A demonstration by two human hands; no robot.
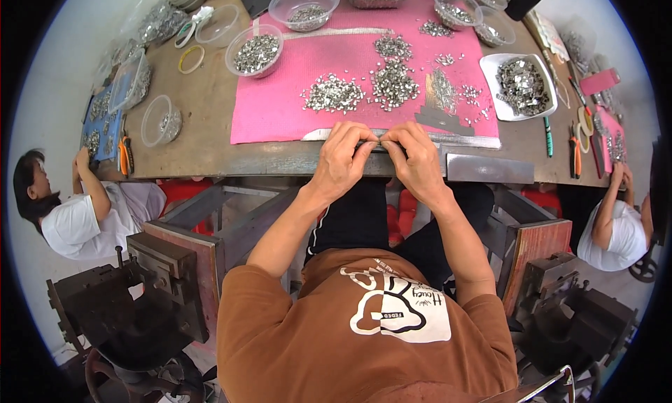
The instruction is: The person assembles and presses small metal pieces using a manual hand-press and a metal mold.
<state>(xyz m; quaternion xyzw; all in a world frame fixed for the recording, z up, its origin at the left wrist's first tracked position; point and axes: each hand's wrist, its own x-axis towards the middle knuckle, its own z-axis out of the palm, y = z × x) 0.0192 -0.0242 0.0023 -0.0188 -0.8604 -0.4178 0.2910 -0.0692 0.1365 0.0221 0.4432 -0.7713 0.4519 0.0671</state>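
At the table's front edge, my left hand (341, 157) and my right hand (418, 158) meet with fingertips almost touching. Both are closed in a pinch; what lies between the fingers is too small and hidden to name. Beneath them runs a pale metal strip (465, 141) along the edge of a pink mat (269, 116). Just beyond my fingers lie loose piles of small shiny metal pieces (333, 94), with another heap (394, 85) beside them. Thin flat grey strips (444, 121) lie stacked near my right hand.
Clear plastic bowls (256, 51) of metal pieces stand at the back. To the right are a white dish (493, 71), a green marker (549, 137) and orange-handled pliers (575, 151). A flat metal plate (490, 168) lies along the front edge. People (91, 207) work at both sides.
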